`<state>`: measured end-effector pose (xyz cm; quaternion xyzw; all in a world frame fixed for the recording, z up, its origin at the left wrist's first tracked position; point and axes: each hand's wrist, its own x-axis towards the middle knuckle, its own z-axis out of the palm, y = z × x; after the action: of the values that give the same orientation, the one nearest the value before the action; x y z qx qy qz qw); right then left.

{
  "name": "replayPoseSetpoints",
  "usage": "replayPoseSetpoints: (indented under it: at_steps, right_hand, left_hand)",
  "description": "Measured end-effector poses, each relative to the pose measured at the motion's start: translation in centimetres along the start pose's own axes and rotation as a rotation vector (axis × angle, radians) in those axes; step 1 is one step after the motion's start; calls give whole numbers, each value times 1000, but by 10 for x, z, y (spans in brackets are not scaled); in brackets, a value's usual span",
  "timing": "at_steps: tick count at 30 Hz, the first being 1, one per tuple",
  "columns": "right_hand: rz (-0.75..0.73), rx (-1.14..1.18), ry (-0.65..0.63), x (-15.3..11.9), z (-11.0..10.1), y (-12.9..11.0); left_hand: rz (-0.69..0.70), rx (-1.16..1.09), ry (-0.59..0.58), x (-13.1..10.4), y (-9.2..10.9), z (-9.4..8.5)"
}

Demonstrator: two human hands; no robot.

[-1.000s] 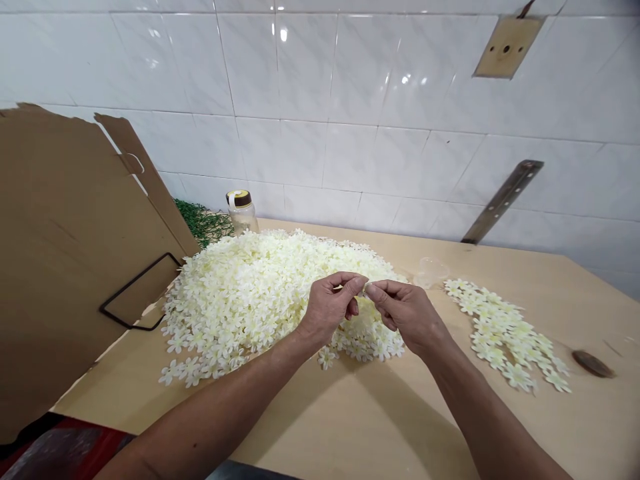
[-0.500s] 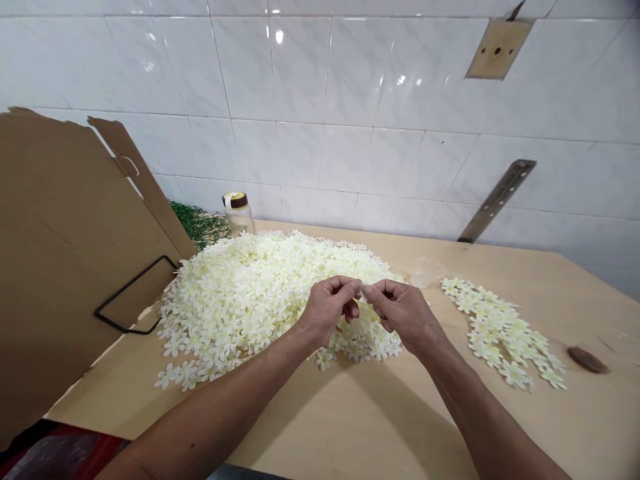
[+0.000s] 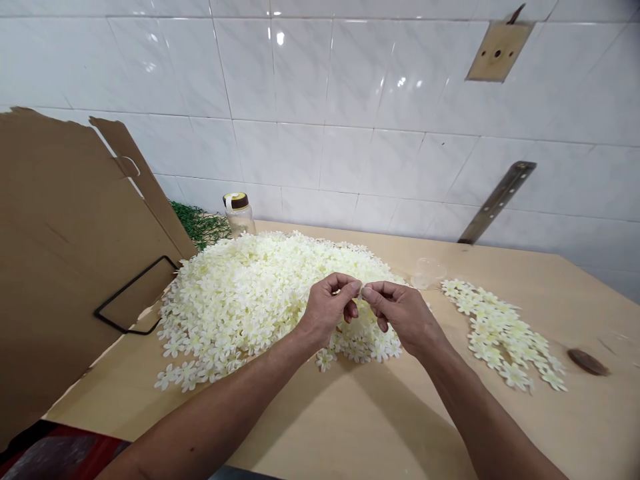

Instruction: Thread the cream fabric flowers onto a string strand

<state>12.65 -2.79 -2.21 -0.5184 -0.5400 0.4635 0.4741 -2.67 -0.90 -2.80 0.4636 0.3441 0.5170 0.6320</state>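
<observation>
My left hand (image 3: 334, 303) and my right hand (image 3: 395, 310) meet fingertip to fingertip above the front right part of a big heap of pale yellow-white artificial flowers (image 3: 250, 293). Each hand is closed in a pinch of thumb and forefinger. Whatever sits between the fingertips is too small to make out against the petals behind. One loose flower (image 3: 325, 360) lies at the heap's front edge, below my left hand. Off to the right, a smaller flat cluster of the same flowers (image 3: 500, 330) rests on the wooden table (image 3: 320, 427).
A clear jar with a brown and yellow lid (image 3: 239, 212) stands behind the heap, beside green netting (image 3: 200, 223). On the left rises a cardboard box (image 3: 75, 253) with a black wire frame (image 3: 123, 297). A clear plastic piece (image 3: 428, 272) and a dark oval knot (image 3: 588, 361) are at right.
Both hands hold nearly the same place and pinch. The fingertips have shifted very slightly; the flowers and other objects stay put.
</observation>
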Motion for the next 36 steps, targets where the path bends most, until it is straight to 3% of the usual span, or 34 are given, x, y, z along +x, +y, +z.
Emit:
replayPoseSetpoints:
  at_steps: [4, 11, 23, 31, 36]
  right_hand:
    - [-11, 0, -4, -1, 0, -3]
    - [37, -26, -43, -4, 0, -8]
    - [49, 60, -128, 0, -7, -4]
    - [17, -87, -29, -2, -7, -5]
    - [25, 48, -84, -3, -6, -9]
  left_hand:
    - [-6, -26, -36, -2, 1, 1]
    - [-147, -160, -213, 1, -2, -8]
    - [-172, -179, -177, 3, 1, -8]
    - [-109, -98, -167, 5, -3, -9]
    - [-181, -169, -171, 6, -2, -10]
